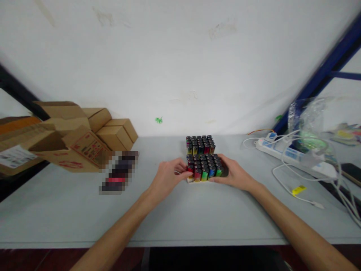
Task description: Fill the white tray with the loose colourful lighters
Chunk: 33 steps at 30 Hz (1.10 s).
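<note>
A tray of lighters [205, 174] stands upright near the middle of the table, packed in rows with black tops and red, green and blue bodies. At its front left corner my left hand [172, 174] is closed, the thumb lying across a red lighter [190, 169] and the fingers along the side. My right hand [234, 174] wraps round the right side, thumb at the front and fingers partly hidden behind. Directly behind sits a second block of lighters [200, 145], touched by neither hand.
Open cardboard boxes [84, 150] crowd the left side. Beside them lies a blurred-out dark and red item [120, 173]. On the right are a white power strip [296, 156], tangled white cables with a yellow tag [299, 190], and a clear plastic bag [313, 116]. A white wall backs the table.
</note>
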### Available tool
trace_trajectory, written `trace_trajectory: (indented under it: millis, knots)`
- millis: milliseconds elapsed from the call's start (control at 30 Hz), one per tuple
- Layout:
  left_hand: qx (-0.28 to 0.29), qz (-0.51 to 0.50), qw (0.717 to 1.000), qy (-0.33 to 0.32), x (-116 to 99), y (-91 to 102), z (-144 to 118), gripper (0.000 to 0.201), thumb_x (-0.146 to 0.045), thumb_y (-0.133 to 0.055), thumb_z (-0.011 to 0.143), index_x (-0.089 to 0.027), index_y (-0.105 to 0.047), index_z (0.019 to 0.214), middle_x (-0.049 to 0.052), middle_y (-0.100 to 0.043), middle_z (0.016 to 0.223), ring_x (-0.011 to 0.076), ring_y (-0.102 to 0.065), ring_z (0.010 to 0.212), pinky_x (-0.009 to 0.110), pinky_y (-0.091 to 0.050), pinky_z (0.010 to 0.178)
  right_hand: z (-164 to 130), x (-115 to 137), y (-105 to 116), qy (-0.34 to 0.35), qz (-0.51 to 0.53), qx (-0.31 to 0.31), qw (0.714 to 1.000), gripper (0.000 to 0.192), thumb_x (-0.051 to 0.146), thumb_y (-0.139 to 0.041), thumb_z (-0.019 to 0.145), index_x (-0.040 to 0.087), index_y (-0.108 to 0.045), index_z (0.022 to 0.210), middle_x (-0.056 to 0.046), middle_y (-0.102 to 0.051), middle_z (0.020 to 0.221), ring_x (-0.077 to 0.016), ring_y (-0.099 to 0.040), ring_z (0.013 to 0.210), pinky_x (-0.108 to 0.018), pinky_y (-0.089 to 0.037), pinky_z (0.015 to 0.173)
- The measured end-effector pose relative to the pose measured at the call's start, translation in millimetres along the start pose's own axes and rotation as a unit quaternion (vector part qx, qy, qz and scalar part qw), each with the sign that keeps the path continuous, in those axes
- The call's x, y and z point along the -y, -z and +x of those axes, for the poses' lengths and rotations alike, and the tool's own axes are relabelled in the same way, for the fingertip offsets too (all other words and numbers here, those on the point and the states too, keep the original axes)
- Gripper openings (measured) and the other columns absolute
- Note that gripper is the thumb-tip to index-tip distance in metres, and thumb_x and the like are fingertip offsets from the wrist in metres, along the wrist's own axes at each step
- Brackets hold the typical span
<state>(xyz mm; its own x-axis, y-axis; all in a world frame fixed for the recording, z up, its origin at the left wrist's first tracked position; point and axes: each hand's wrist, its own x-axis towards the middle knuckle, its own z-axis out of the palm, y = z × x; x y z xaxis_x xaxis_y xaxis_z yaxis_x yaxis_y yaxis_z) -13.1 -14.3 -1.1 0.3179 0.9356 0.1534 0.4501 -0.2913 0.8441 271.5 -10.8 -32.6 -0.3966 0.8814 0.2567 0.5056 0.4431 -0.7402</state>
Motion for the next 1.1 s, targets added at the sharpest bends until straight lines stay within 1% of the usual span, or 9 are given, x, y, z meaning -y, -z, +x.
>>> trace_trajectory:
  millis: [133, 233, 300, 367, 500, 633, 800, 967, 1100]
  knots:
    - [-0.004, 0.024, 0.999, -0.031, -5.3, 3.0, -8.5, 0.033, -0.047, -0.080, 0.085, -0.019, -0.070, 0.100, 0.005, -0.080, 0.090, 0.0208, -0.077, 0.080, 0.036, -0.066, 0.078, -0.4, 0.0, -0.4, 0.004, 0.012, 0.000, 1.000, 0.076, 0.053, -0.088, 0.077, 0.019, -0.055, 0.137, -0.012, -0.074, 0.122, -0.0322, -0.070, 0.106, -0.043, -0.059, 0.090]
    - [-0.098, 0.132, 0.984, -0.074, -2.8, 16.1, -30.6, 0.043, -0.044, -0.075, 0.090, -0.022, -0.064, 0.125, 0.007, -0.079, 0.108, 0.0229, -0.076, 0.097, 0.041, -0.063, 0.095, -1.0, -0.9, -0.3, 0.006, 0.008, 0.005, 1.000, 0.076, 0.054, -0.087, 0.078, 0.020, -0.054, 0.138, -0.012, -0.073, 0.123, -0.0325, -0.070, 0.107, -0.043, -0.060, 0.089]
    - [-0.172, 0.241, 0.948, -0.114, 7.4, 31.6, -51.8, 0.032, -0.037, -0.066, 0.098, -0.023, -0.065, 0.126, 0.009, -0.074, 0.122, 0.0260, -0.072, 0.113, 0.045, -0.057, 0.107, -1.4, -1.4, -0.2, 0.002, -0.004, 0.005, 1.000, 0.074, 0.055, -0.086, 0.078, 0.021, -0.055, 0.136, -0.011, -0.074, 0.119, -0.0321, -0.071, 0.103, -0.043, -0.060, 0.085]
    - [-0.234, 0.339, 0.901, -0.136, 23.9, 51.3, -75.1, 0.034, -0.034, -0.061, 0.099, -0.022, -0.064, 0.131, 0.013, -0.068, 0.133, 0.0306, -0.066, 0.125, 0.050, -0.050, 0.115, -1.6, -1.7, -0.2, -0.002, -0.015, 0.003, 1.000, 0.073, 0.056, -0.086, 0.078, 0.020, -0.056, 0.134, -0.010, -0.074, 0.113, -0.0313, -0.070, 0.098, -0.042, -0.060, 0.081]
    - [-0.280, 0.436, 0.852, -0.069, 61.3, 90.5, -117.6, 0.041, -0.040, -0.057, 0.099, -0.016, -0.062, 0.133, 0.022, -0.059, 0.141, 0.0425, -0.059, 0.131, 0.063, -0.048, 0.113, -1.4, -2.0, -0.2, -0.003, -0.016, 0.004, 1.000, 0.072, 0.057, -0.086, 0.077, 0.021, -0.056, 0.133, -0.009, -0.073, 0.110, -0.0301, -0.070, 0.093, -0.041, -0.060, 0.077]
    - [-0.266, 0.446, 0.855, 0.010, 85.4, 108.9, -140.4, 0.050, -0.046, -0.051, 0.101, -0.018, -0.053, 0.143, 0.022, -0.047, 0.155, 0.0472, -0.052, 0.139, 0.068, -0.045, 0.116, -1.1, -1.6, 0.0, -0.004, -0.018, 0.003, 1.000, 0.072, 0.057, -0.086, 0.077, 0.020, -0.057, 0.132, -0.009, -0.073, 0.109, -0.0291, -0.069, 0.091, -0.039, -0.058, 0.076]
    - [-0.248, 0.410, 0.877, 0.041, 97.1, 107.0, -141.3, 0.056, -0.054, -0.048, 0.098, -0.030, -0.048, 0.148, 0.010, -0.046, 0.159, 0.0478, -0.042, 0.149, 0.070, -0.042, 0.119, -0.9, 0.4, 0.6, -0.008, -0.016, 0.002, 1.000, 0.072, 0.055, -0.086, 0.077, 0.020, -0.057, 0.132, -0.008, -0.072, 0.109, -0.0282, -0.068, 0.090, -0.038, -0.058, 0.074]
    - [-0.245, 0.401, 0.878, 0.086, 99.8, 106.3, -138.3, 0.067, -0.060, -0.042, 0.098, -0.016, -0.050, 0.148, 0.021, -0.059, 0.142, 0.0445, -0.055, 0.137, 0.064, -0.041, 0.120, -0.6, 0.4, 0.6, -0.010, -0.002, 0.007, 1.000, 0.072, 0.055, -0.087, 0.076, 0.020, -0.057, 0.132, -0.010, -0.072, 0.114, -0.0307, -0.068, 0.097, -0.040, -0.059, 0.079]
    - [-0.241, 0.412, 0.875, 0.082, 98.6, 108.0, -138.3, 0.068, -0.061, -0.041, 0.098, -0.015, -0.051, 0.146, 0.021, -0.061, 0.139, 0.0423, -0.058, 0.132, 0.062, -0.043, 0.118, -0.5, 0.6, 0.3, -0.014, 0.002, 0.009, 1.000, 0.071, 0.055, -0.087, 0.077, 0.020, -0.057, 0.131, -0.010, -0.072, 0.112, -0.0307, -0.069, 0.097, -0.040, -0.059, 0.079]
